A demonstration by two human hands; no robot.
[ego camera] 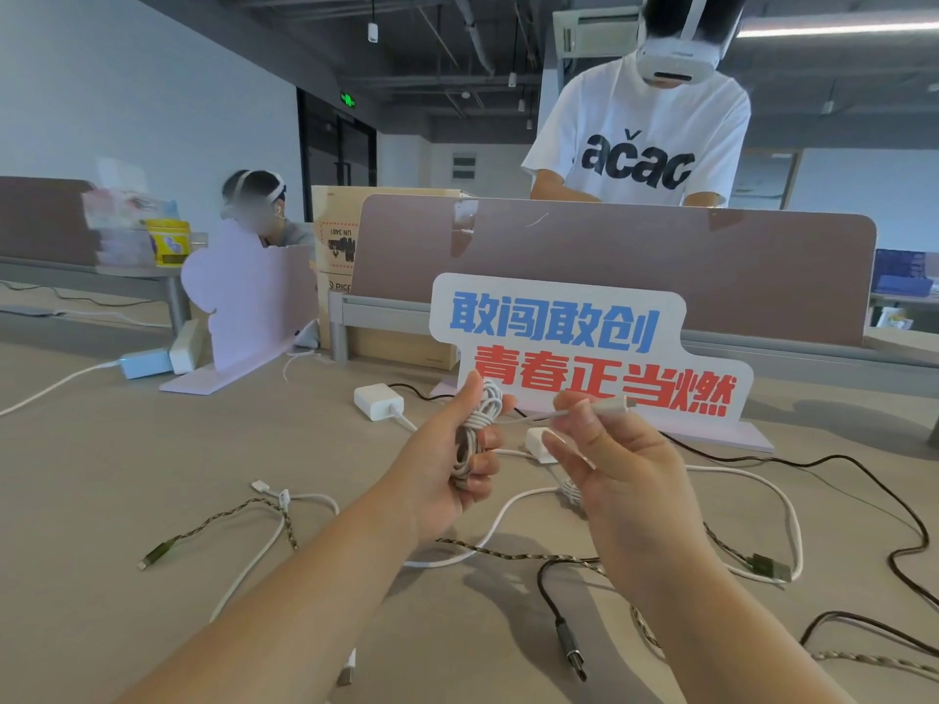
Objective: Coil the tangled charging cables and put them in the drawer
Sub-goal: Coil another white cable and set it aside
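coil (476, 424) partly hidden, dark cable (917, 530) cropped right

White standing sign (584, 343) on bench: blue "敢闯敢创" on top line, red "青春正当燃" beneath.
White T-shirt (635, 119) of person behind divider: black "ačac".
Cardboard box (330, 215): label "UN 3481", printed upside down.
Lower box (330, 297): "PIC", rest hidden.
Green ceiling sign (348, 100): unreadable.

Smooth white plastic-sheathed cable coil (475, 429), braided fabric cable (223, 520), matt tabletop (127, 500).
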